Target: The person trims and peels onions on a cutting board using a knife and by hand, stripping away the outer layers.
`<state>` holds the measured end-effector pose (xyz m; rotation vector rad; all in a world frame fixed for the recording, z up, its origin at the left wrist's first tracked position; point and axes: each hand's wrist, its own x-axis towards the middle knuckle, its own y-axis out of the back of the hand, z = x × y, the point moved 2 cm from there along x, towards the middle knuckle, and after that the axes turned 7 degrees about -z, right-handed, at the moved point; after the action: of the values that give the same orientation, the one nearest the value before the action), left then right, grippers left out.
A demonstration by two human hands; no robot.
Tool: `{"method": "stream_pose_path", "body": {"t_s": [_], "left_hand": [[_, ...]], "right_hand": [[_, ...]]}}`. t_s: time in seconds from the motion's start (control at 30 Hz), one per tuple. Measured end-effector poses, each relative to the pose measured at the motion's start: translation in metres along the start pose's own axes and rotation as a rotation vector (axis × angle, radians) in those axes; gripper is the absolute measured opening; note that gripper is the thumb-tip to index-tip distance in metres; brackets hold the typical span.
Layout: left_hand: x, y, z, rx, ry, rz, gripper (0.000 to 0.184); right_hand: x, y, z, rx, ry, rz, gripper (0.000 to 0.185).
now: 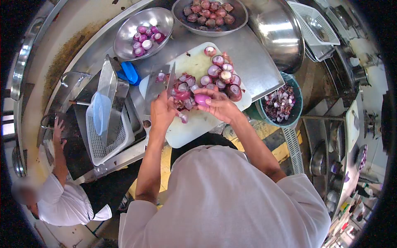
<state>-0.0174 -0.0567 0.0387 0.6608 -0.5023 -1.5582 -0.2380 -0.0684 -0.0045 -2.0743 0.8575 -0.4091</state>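
Note:
My left hand (163, 110) is closed around a knife (171, 76), its blade pointing away from me over the cutting board (182, 134). In the fingers of my right hand (221, 106) is a peeled purple onion (202, 99), close to the left hand. Beneath and between both hands lies a pile of onion skins (185, 86). Several red onions with cut ends (223, 74) sit on the right part of the board, their skins still on. The knife's handle is mostly hidden by my left fingers.
Behind the board stand a metal bowl of peeled onions (120, 43) and a bowl of unpeeled onions (244, 20). A bin of skins (298, 108) is at the right, below a large pot (277, 33). Left are a white basket (97, 155), a blue object (130, 73) and another person (68, 202).

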Motion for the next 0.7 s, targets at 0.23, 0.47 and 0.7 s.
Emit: {"method": "stream_pose_path", "body": {"t_s": [0.23, 0.47, 0.7], "left_hand": [[0.004, 0.004, -0.029, 0.053, 0.142, -0.085, 0.047], [-0.024, 0.026, -0.001, -0.174, 0.286, -0.020, 0.057], [-0.043, 0.028, -0.029, -0.600, 0.405, 0.053, 0.019]], "right_hand": [[0.009, 0.005, -0.004, 0.323, -0.020, 0.121, 0.056], [0.099, 0.010, -0.009, 0.134, 0.054, 0.365, 0.047], [0.181, -0.031, -0.108, -0.102, 0.075, 0.157, 0.062]]}}
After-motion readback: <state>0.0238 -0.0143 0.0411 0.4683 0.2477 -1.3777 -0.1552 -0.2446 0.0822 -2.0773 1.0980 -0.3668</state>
